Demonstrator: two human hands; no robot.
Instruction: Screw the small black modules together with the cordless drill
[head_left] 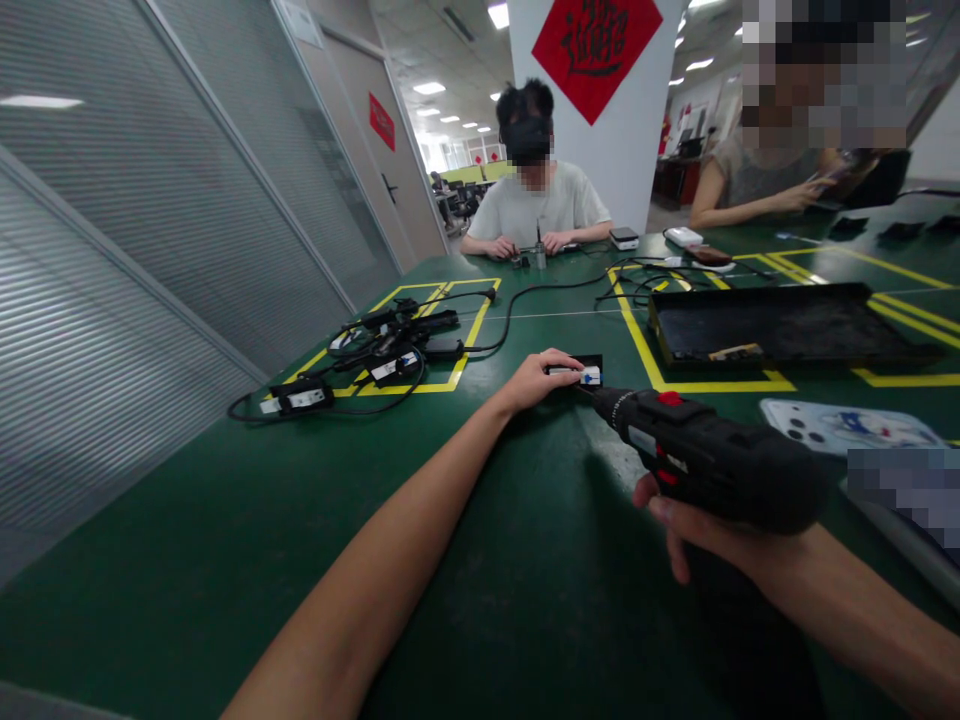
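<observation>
My left hand (pixel 537 380) reaches out over the green table (pixel 450 560) and is closed on a small black adapter (pixel 581 372) with a white and blue label, pressing it to the table. My right hand (pixel 686 525) grips a black cordless electric screwdriver (pixel 705 455) with red buttons. Its tip points left and touches the adapter's near edge.
A pile of black adapters and cables (pixel 382 345) lies in a yellow-taped square at left. A black tray (pixel 780 325) sits at right, a phone (pixel 840 425) near my right arm. Two people sit across the table; a glass wall runs along the left.
</observation>
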